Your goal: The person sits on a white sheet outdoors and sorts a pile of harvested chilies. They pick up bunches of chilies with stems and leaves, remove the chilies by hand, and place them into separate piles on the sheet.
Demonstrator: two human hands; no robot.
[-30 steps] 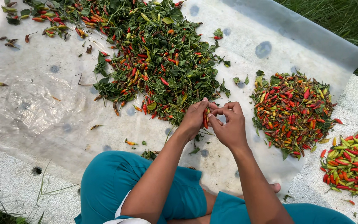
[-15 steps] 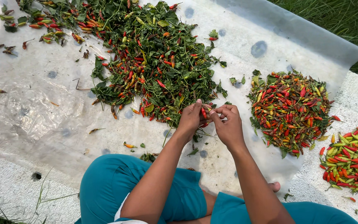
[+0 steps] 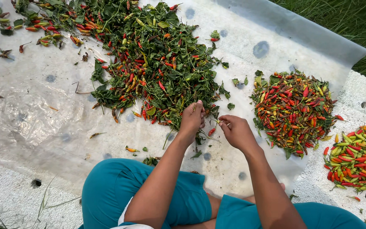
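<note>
Left hand [image 3: 192, 118] is dipping closed fingers into near edge of leafy chili heap [image 3: 149, 55], gripping w/e it's picking; right hand [image 3: 235, 130] is pinching a stem bit. One red chili [image 3: 211, 132] is lying btwn hands on the plastic sheet [image 3: 43, 118].

On the plastic sheet [image 3: 43, 123], the leafy chilli heap [image 3: 149, 59] lies left of two sorted piles [image 3: 295, 110], both hands between.
</note>
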